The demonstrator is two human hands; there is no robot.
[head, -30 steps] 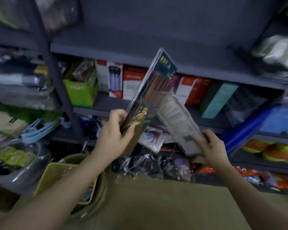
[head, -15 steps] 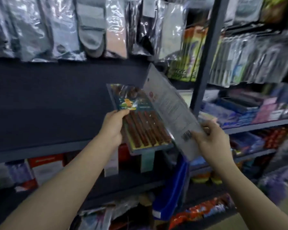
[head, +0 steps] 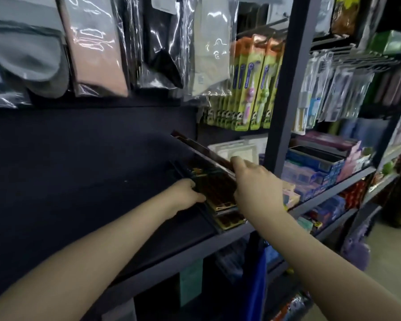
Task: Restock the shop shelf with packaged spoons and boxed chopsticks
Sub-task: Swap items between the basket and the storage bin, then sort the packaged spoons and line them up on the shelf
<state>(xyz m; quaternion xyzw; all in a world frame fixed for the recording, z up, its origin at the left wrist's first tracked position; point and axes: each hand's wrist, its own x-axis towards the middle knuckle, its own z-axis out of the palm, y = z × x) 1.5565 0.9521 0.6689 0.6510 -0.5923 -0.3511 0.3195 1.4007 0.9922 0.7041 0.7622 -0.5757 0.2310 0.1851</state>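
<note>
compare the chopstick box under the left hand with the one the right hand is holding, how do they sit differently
The left hand presses its chopstick box flat on the stack, window up. The right hand holds the other box tilted on edge above it, showing only its thin side. Both are dark, flat and long.

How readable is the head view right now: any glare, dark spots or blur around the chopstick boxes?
Head view: strong glare on the hanging plastic bags; chopstick boxes sit in dim shadow on the dark shelf, print unreadable; wide-angle bending at the upright post; both hands slightly soft.
</note>
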